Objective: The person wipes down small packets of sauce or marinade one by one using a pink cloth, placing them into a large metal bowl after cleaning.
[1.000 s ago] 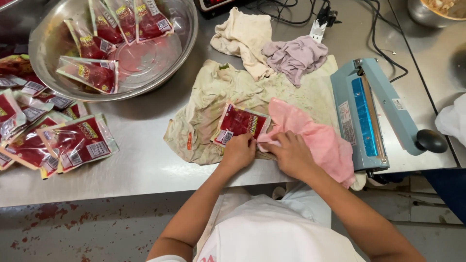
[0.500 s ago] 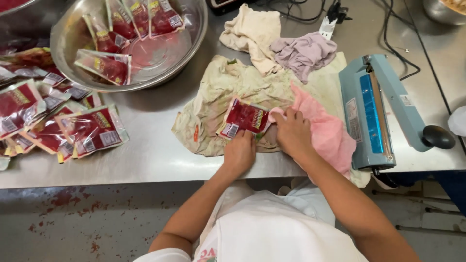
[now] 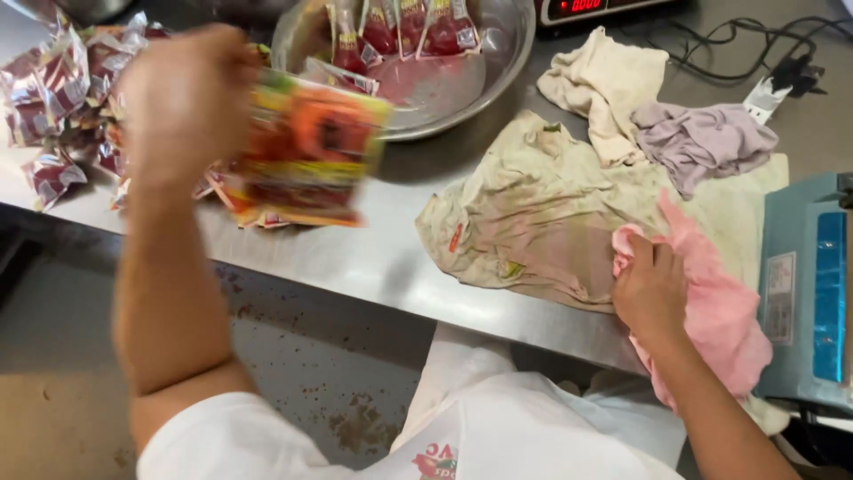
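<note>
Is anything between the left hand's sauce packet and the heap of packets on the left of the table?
Nothing visible. The left hand holds the blurred packet in the air beside the packet heap, with only bare steel table beneath. The right hand rests on the pink cloth, well clear.

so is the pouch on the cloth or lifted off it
Lifted off. The left hand holds the pouch in the air above the table edge, blurred; the stained cloth lies bare, and the right hand grips the pink rag.

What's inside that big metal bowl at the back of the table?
The metal bowl holds several red sauce packets leaning against its far wall, above reddish liquid pooled at the bottom. The raised left hand and its blurred packet cover the bowl's left side.
</note>
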